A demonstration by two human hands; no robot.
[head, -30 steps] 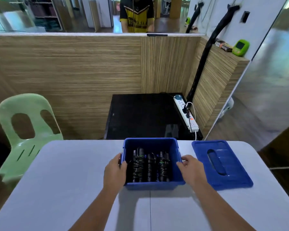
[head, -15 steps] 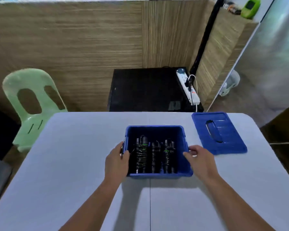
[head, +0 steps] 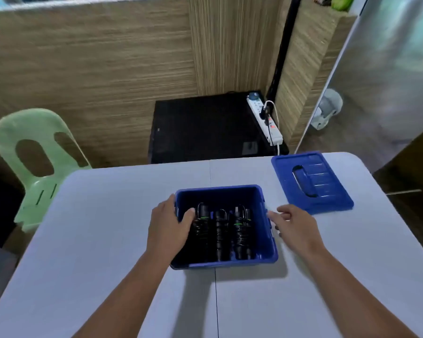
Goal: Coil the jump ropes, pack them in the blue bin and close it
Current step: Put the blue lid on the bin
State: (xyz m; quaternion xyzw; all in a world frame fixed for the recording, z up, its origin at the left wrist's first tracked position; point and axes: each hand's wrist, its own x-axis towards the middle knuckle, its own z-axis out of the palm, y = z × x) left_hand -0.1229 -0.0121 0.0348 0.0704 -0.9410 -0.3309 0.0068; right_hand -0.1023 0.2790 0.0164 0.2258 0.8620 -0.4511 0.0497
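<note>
The blue bin (head: 266,230) stands lidless in the middle of the grey table (head: 95,240). Three coiled black jump ropes (head: 220,230) lie side by side inside it, two with green bands. My left hand (head: 167,228) grips the bin's left wall, thumb inside over the rim. My right hand (head: 296,228) hovers just off the bin's right side, fingers apart and holding nothing. The blue lid (head: 311,181) lies flat on the table to the bin's far right, handle recess facing up.
A pale green plastic chair (head: 32,162) stands at the table's left far corner. Behind the table sits a black cabinet (head: 200,128) with a white power strip (head: 265,120) on it, against a wood-panelled wall. Open floor lies to the right.
My right hand has come off the bin's right wall and opened. My left thumb has hooked over the left rim. The view has tilted further down.
</note>
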